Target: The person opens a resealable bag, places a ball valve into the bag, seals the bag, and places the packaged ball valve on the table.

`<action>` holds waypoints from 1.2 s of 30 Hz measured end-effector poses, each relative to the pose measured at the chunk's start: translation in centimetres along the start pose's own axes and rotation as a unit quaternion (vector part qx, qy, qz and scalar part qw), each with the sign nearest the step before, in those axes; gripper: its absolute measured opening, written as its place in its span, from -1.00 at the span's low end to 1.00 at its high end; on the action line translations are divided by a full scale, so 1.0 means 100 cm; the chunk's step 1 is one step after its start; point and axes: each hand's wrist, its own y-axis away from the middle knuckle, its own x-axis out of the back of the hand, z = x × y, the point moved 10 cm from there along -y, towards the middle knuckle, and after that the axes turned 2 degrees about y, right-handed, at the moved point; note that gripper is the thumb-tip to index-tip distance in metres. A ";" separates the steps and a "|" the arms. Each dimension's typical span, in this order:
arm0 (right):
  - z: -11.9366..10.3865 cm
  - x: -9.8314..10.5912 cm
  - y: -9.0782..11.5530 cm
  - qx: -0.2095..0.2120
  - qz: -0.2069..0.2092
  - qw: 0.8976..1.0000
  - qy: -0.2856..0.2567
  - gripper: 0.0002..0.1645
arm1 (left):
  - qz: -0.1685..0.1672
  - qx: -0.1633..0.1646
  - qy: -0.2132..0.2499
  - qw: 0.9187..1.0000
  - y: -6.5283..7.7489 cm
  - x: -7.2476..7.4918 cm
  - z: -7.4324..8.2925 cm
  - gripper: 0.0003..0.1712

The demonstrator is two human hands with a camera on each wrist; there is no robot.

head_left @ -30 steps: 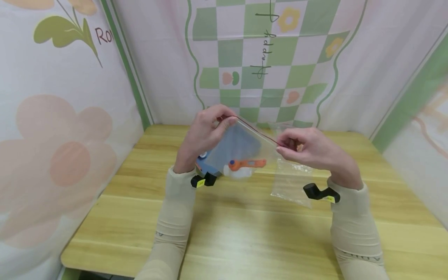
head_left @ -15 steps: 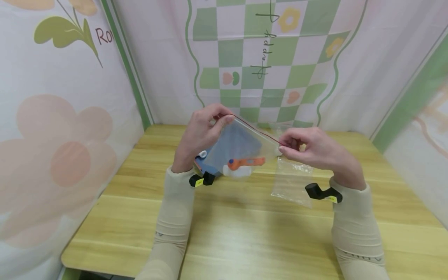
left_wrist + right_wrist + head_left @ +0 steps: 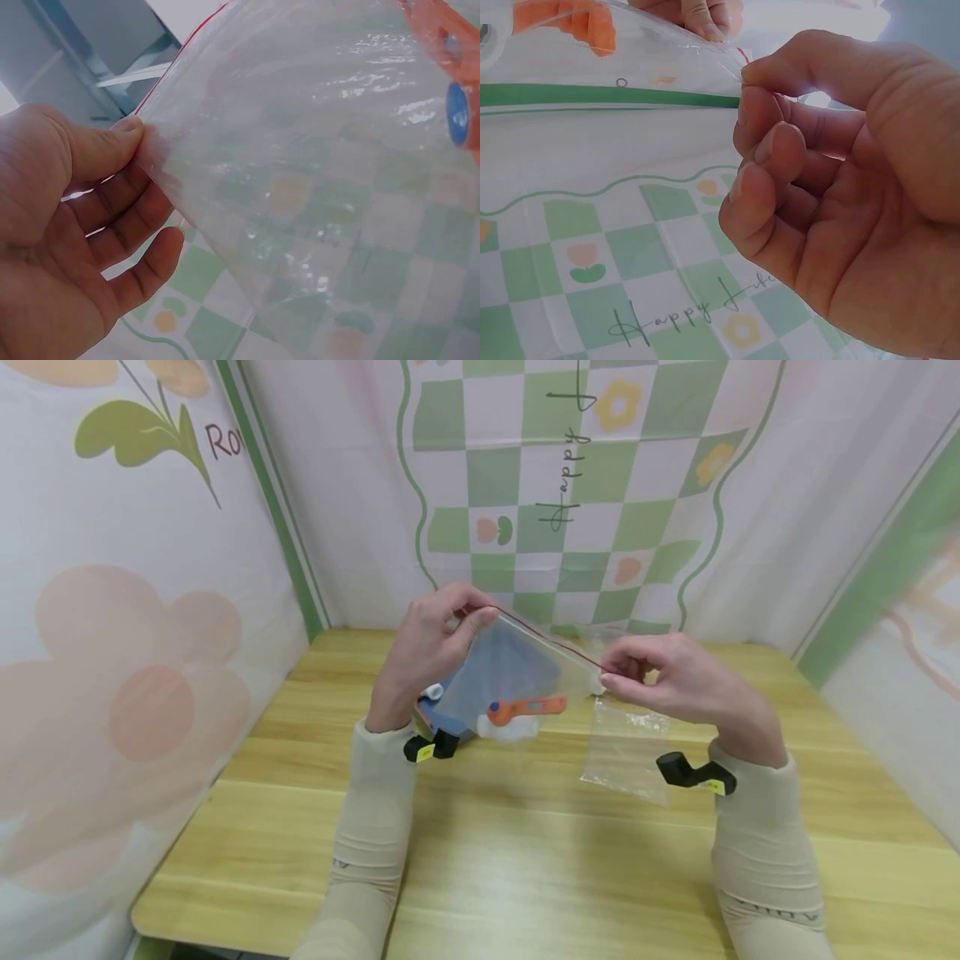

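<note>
I've L hand [image 3: 435,639] & R hand [image 3: 667,677] pinching clear bag [image 3: 521,668] at top edge; if either slips, orange item [image 3: 528,709] prob. drops.

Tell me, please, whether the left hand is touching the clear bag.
Touching. The left wrist view shows the left hand pinching the clear bag at the end of its red edge.

Two clear bags [image 3: 517,672] [image 3: 626,750], seemingly; one orange item [image 3: 527,710]
</note>
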 end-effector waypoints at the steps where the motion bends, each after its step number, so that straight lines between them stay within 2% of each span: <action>1: 0.001 0.000 0.001 0.000 -0.001 1.000 -0.006 -0.72 | 0.000 0.002 0.001 1.000 0.000 0.000 0.000 -0.84; 5: 0.013 0.002 0.005 -0.010 -0.004 0.999 -0.031 -0.76 | -0.003 0.017 0.001 1.000 0.000 -0.005 -0.003 -0.84; 9: 0.033 0.004 0.010 -0.058 -0.012 0.996 -0.072 -0.88 | -0.010 0.036 0.008 0.999 -0.002 -0.014 -0.008 -0.84; 12: 0.046 0.007 0.014 -0.091 -0.012 0.990 -0.108 -0.88 | -0.014 0.046 0.019 0.999 -0.002 -0.021 -0.010 -0.84; 15: 0.053 0.014 0.016 -0.096 0.009 0.988 -0.120 -0.83 | -0.019 0.047 0.028 0.998 -0.003 -0.029 -0.012 -0.86; 19: 0.060 0.025 0.018 -0.093 0.045 0.988 -0.114 -0.87 | -0.036 0.052 0.025 0.998 -0.004 -0.040 -0.015 -0.87; 25: 0.067 0.038 0.023 -0.103 0.082 0.986 -0.104 -0.92 | -0.073 0.079 0.033 0.994 -0.005 -0.062 -0.024 -0.84; 28: 0.073 0.043 0.028 -0.126 0.090 0.984 -0.088 -0.94 | -0.093 0.088 0.045 0.991 -0.005 -0.076 -0.029 -0.83; 31: 0.080 0.048 0.033 -0.150 0.095 0.982 -0.064 -0.96 | -0.105 0.082 0.049 0.990 -0.005 -0.090 -0.031 -0.82; 33: 0.083 0.052 0.037 -0.157 0.095 0.982 -0.050 -0.95 | -0.107 0.074 0.047 0.990 -0.004 -0.099 -0.032 -0.82; 36: 0.089 0.054 0.043 -0.170 0.086 0.980 -0.063 -0.95 | -0.093 0.071 0.047 0.992 -0.004 -0.108 -0.033 -0.82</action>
